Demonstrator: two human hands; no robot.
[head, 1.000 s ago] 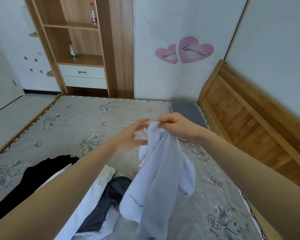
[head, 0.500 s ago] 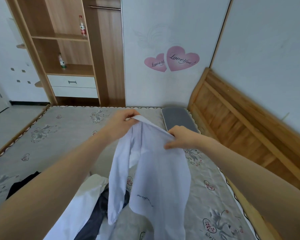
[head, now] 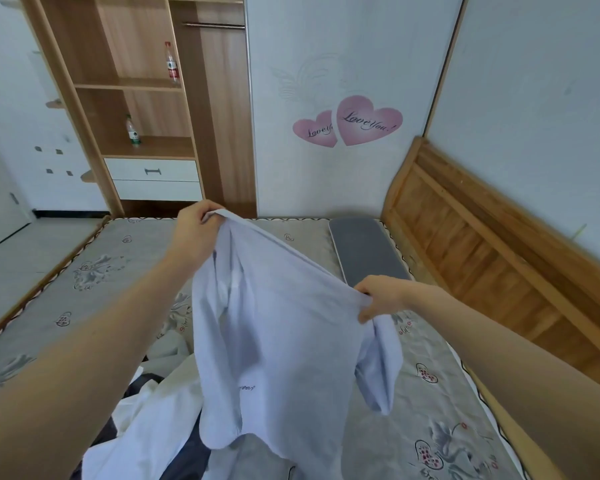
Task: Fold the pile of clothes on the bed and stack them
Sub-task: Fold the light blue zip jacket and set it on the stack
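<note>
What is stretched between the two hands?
In the head view, the top edge of the pale blue shirt runs taut from the left hand down to the right hand; both pinch it above the bed.

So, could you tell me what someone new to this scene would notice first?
First, the pale blue shirt held up over the bed, the left hand pinching it high and the right hand gripping it lower to the right. Next, the two pink heart stickers on the white wall behind. Below the shirt, near the bottom edge, lies the pile of white and dark clothes still unfolded.
</note>
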